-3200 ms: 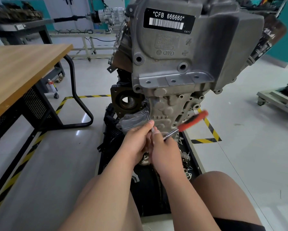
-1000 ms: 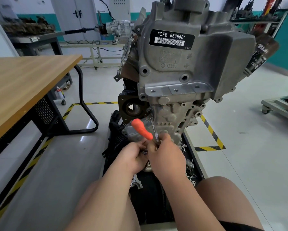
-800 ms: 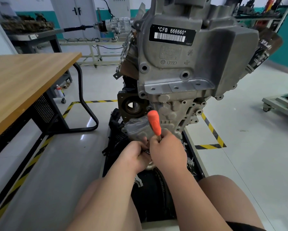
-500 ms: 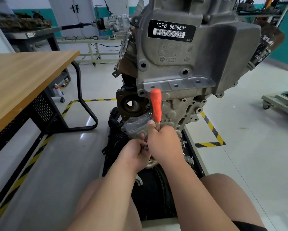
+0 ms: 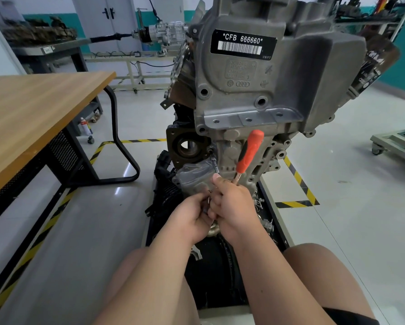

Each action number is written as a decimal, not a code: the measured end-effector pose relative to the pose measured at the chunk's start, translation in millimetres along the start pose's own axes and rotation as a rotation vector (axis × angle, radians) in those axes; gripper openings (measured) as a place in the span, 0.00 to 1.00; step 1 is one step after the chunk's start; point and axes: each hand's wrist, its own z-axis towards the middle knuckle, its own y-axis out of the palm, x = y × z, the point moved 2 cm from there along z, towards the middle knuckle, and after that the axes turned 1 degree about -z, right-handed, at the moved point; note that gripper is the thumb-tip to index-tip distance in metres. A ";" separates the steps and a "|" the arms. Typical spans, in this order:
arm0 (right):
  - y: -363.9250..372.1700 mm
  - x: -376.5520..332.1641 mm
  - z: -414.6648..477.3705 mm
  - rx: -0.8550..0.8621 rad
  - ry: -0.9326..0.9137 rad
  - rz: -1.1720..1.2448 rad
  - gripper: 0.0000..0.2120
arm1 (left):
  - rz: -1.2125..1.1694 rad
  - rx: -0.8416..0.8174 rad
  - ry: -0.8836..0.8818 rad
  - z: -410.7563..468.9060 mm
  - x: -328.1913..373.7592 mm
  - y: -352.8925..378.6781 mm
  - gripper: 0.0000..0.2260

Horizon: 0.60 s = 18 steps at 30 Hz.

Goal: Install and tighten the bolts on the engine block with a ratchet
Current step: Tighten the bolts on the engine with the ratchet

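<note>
orange ratchet (image 5: 249, 152), black tray (image 5: 265, 192) of fittings (image 5: 266, 225)

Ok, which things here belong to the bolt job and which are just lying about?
Job: grey cast-metal engine block; orange-handled ratchet, gripped by right hand; left hand beside it.
Lying about: wooden-topped table; white spray can; silver gearbox.

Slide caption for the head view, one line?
Head view: right hand grips an orange-handled ratchet, handle pointing up, low on the engine block; left hand pinches at its head end.
</note>
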 end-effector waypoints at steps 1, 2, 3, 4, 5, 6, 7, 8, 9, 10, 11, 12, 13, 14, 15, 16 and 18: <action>-0.5 -0.7 -0.5 0.018 -0.002 -0.062 0.16 | 0.002 0.000 -0.004 0.7 -1.0 -1.4 0.14; -0.7 -1.8 -0.9 0.038 -0.015 -0.175 0.16 | 0.001 -0.004 -0.011 0.9 -1.9 -2.6 0.14; -1.1 -3.8 -1.7 0.054 -0.040 -0.328 0.15 | -0.004 -0.007 -0.018 2.0 -2.3 -4.2 0.14; -1.7 -6.1 -3.2 0.062 -0.075 -0.488 0.13 | -0.013 -0.009 -0.028 3.3 -2.2 -5.7 0.13; -3.1 -8.2 -4.4 0.068 -0.113 -0.623 0.11 | -0.028 -0.006 -0.039 5.4 -1.6 -7.4 0.11; -6.1 -9.8 -5.8 0.070 -0.142 -0.723 0.12 | -0.051 0.006 -0.050 8.0 -0.5 -9.3 0.09; -10.5 -11.4 -7.8 0.069 -0.162 -0.777 0.14 | -0.078 0.027 -0.059 10.2 0.8 -11.1 0.07; -16.0 -13.6 -10.5 0.060 -0.171 -0.793 0.14 | -0.113 0.053 -0.066 11.4 2.2 -12.4 0.06; -22.1 -16.2 -13.2 0.037 -0.174 -0.781 0.13 | -0.152 0.077 -0.068 12.0 3.5 -13.6 0.05; -29.1 -19.9 -15.8 0.003 -0.169 -0.749 0.12 | -0.190 0.096 -0.067 11.4 4.3 -14.3 0.05; -36.9 -24.1 -17.9 -0.030 -0.151 -0.704 0.11 | -0.216 0.111 -0.065 10.6 4.7 -15.1 0.06; -45.5 -28.3 -18.3 -0.056 -0.128 -0.648 0.11 | -0.222 0.122 -0.063 9.8 4.6 -15.4 0.06; -54.7 -32.3 -17.5 -0.074 -0.095 -0.585 0.12 | -0.211 0.133 -0.063 9.8 3.8 -15.5 0.07; -64.3 -35.0 -15.9 -0.093 -0.053 -0.518 0.13 | -0.189 0.140 -0.060 9.4 2.8 -15.2 0.08; -73.2 -36.7 -14.3 -0.112 -0.005 -0.455 0.13 | -0.165 0.139 -0.053 9.5 1.6 -14.1 0.09; -82.1 -36.7 -12.9 -0.126 0.040 -0.405 0.12 | -0.146 0.131 -0.044 9.4 0.6 -12.6 0.09; -99.0 -33.3 -11.0 -0.115 0.105 -0.371 0.11 | -0.129 0.105 -0.026 9.9 -0.8 -7.9 0.07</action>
